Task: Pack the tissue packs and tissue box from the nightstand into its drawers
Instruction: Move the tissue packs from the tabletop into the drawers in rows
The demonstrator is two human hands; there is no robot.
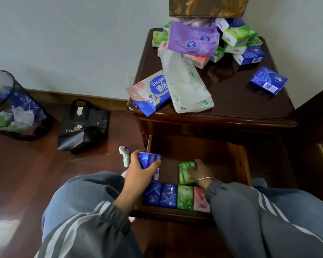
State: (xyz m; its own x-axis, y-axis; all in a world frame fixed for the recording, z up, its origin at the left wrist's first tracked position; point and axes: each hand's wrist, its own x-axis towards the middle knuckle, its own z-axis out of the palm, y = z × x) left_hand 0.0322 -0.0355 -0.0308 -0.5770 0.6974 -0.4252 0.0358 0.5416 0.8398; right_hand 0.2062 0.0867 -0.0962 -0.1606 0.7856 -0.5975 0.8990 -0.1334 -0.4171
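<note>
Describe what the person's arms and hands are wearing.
The left sleeve and right sleeve are slate-blue with pale grey stripes and darker gathered cuffs. A thin gold-coloured bracelet circles the right wrist. The left hand and right hand are ungloved.

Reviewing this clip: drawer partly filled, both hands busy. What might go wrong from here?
1. The Deeyeo pack overhangs the nightstand edge, with the white pack lying partly on it; a nudge may send both sliding off.
2. The left hand grips its blue pack over the drawer left wall; it might drop outside.
3. The heap around the purple pack looks loose; pulling one may topple others.
</note>
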